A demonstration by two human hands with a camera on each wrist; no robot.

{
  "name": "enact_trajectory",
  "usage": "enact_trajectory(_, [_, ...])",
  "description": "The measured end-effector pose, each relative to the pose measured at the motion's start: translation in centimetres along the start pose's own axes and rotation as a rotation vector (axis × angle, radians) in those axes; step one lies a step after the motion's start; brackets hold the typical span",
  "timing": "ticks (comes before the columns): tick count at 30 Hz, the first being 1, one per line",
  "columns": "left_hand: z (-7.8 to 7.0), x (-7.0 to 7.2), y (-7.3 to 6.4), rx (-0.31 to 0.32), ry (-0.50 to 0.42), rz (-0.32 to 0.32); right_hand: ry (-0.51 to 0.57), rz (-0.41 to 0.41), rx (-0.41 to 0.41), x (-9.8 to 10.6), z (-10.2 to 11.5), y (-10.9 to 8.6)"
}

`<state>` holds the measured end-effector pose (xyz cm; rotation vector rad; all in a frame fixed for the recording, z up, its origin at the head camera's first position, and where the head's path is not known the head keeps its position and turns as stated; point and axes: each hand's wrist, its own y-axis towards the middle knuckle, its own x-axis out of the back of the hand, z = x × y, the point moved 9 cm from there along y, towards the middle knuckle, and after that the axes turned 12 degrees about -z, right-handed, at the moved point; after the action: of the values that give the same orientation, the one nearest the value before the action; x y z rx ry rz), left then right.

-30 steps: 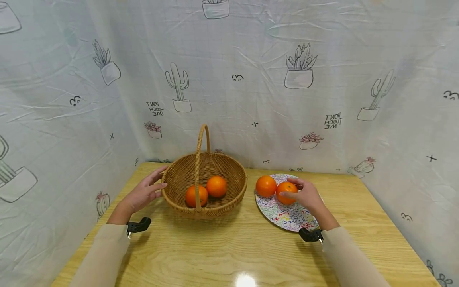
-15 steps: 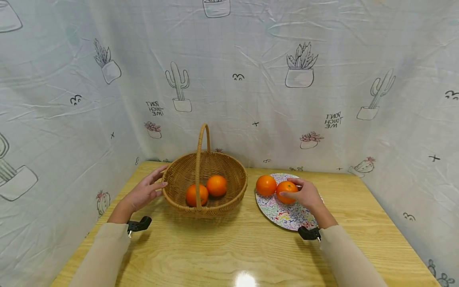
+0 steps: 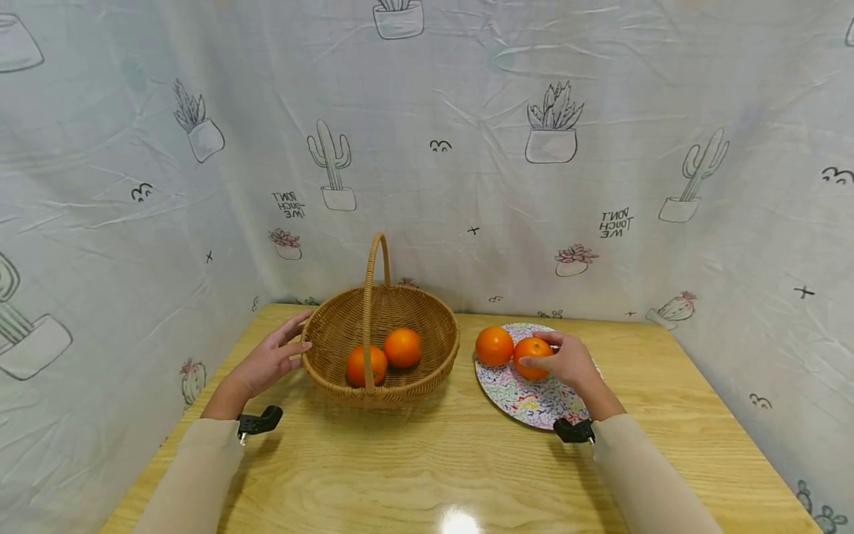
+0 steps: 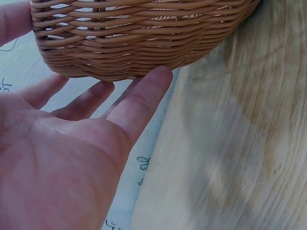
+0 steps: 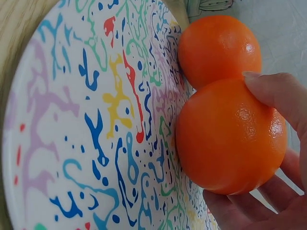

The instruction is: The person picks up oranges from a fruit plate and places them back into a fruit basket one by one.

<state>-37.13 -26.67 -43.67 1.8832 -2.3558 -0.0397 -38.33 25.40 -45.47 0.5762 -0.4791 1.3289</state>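
Note:
A wicker basket (image 3: 427, 382) with a tall arched handle stands at the left of the table, two oranges (image 3: 403, 348) inside it. My left hand (image 3: 267, 360) rests against the basket's left side, fingers spread and nearly straight; in the left wrist view, fingertips (image 4: 156, 79) touch the weave. On the right lies a round plate (image 3: 527, 404) with a multicolored squiggle pattern, carrying two more oranges side by side. My right hand (image 3: 572, 363) holds the nearer orange (image 5: 230, 139), thumb on one side and fingers curled round the other. The farther orange (image 5: 218, 50) touches it.
Everything stands on a light wood table (image 3: 387, 475). A pale curtain (image 3: 480, 193) printed with cacti hangs close behind the basket and plate and along both sides. The basket's handle (image 3: 369, 311) rises well above its rim.

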Motion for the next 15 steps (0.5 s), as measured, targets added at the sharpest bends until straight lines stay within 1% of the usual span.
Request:
enact_trajectory(4, [0.20, 0.01, 0.10, 0.003, -0.009, -0.001, 0.002, 0.004, -0.018, -0.04, -0.03, -0.04])
enact_trajectory(6, [0.23, 0.05, 0.19, 0.001, -0.009, -0.001, 0.004, 0.003, -0.015, -0.05, 0.08, 0.01])
enact_trajectory(15, [0.26, 0.20, 0.13, -0.012, 0.001, 0.005, 0.000, -0.023, 0.041, -0.13, 0.37, 0.02])
